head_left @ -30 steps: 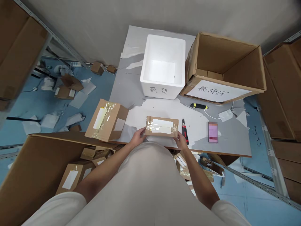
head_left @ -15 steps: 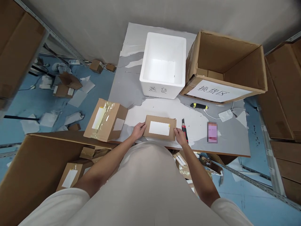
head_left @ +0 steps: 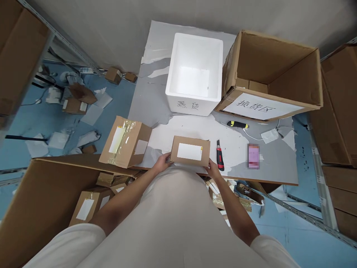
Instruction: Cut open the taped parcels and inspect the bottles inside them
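Observation:
A small cardboard box (head_left: 175, 143) with a white label on top is at the front edge of the table, between my two hands. My left hand (head_left: 162, 162) grips its lower left corner, the fingertips partly hidden by the box. At the lower right corner, my right hand (head_left: 212, 169) holds the other end, its fingers partly under the box. Just right of the box lies a red and black utility knife (head_left: 220, 156). A taped, labelled carton (head_left: 131, 143) sits to the left on the table.
Behind stand a white foam box (head_left: 192, 106) and a large open carton (head_left: 279, 70) with a handwritten sign. A yellow and black cutter (head_left: 237, 124) and a blurred pink item (head_left: 253, 156) lie right on the table (head_left: 279, 167). A deep carton (head_left: 55, 178) holds parcels at lower left.
Both hands have slid down toward the box's near corners, and its near side now shows more. The camera view has shifted slightly.

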{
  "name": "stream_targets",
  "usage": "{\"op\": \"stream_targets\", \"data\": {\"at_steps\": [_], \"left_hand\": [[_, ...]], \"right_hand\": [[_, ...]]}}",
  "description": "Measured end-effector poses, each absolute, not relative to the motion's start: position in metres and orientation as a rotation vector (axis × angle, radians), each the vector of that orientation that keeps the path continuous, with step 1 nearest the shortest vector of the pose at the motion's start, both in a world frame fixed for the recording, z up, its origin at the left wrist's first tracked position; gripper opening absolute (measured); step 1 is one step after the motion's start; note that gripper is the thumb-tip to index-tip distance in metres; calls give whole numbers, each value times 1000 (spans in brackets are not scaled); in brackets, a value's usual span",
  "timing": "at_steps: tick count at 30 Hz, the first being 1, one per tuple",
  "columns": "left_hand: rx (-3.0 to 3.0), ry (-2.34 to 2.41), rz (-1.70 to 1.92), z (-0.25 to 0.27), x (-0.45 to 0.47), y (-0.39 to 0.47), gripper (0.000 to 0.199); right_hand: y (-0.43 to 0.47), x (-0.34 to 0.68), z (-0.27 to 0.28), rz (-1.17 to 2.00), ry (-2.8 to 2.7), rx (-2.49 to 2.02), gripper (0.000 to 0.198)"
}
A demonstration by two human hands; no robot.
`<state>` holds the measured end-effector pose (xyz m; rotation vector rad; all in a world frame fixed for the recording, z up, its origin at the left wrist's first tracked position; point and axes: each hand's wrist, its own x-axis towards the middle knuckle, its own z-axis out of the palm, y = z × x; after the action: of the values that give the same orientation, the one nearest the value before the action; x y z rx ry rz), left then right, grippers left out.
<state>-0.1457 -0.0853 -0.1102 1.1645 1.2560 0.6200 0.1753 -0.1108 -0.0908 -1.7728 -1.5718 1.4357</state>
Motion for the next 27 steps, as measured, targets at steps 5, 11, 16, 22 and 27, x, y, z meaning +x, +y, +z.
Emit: {"op": "stream_targets", "data": {"at_steps": [5, 11, 16, 22, 27], "left_hand": [[1317, 1377, 634, -84, -149, -72, 50], [1521, 1584, 562, -53, -138, -33, 42], [1515, 1632, 504, -55, -129, -19, 48], [1466, 1681, 522, -58, -128, -23, 49], [1460, 1693, 542, -59, -128, -23, 49]], "right_hand": [[-102, 179, -68, 1374, -1604, -1781, 35], [-58, 176, -43, 970, -1777, -2024, 49], [-38, 173, -45, 1053, -1715, -1978, 53], [-59, 200, -71, 1017, -1466, -2187, 48], [-79, 214, -90, 817, -1496, -2475, 51]]}}
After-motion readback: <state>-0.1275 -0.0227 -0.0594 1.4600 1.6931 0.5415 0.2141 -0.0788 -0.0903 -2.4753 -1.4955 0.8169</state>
